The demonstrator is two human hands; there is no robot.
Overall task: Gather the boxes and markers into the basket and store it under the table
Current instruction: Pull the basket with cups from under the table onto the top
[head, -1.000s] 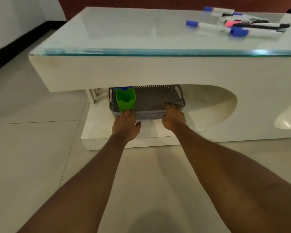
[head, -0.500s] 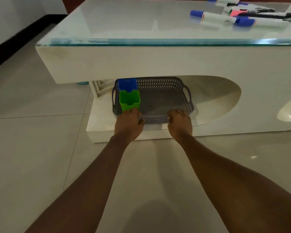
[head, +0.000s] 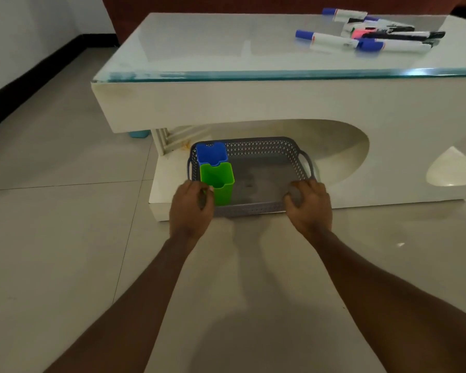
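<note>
The tiled floor (head: 51, 238) carries a low white table (head: 253, 103) with a glass top (head: 213, 44) and an arched recess under it. The grey perforated basket (head: 258, 147) sits in this recess on the table's lower base, with its near wall at the base's front edge. From this angle it cannot be told whether the near wall rests on the base or is raised slightly. The left hand (head: 191, 205) grips the near-left corner of the basket, fingers curled over the rim. The right hand (head: 308, 203) grips the near-right corner, fingers curled round it just below the side handle. The green box (head: 218, 181) stands upright in the basket's left side, beside the left hand. The blue box (head: 211, 154) stands directly behind it, touching it, in the far-left corner. The markers (head: 371, 33) lie clustered on the far right of the glass top, well apart from the basket.
</note>
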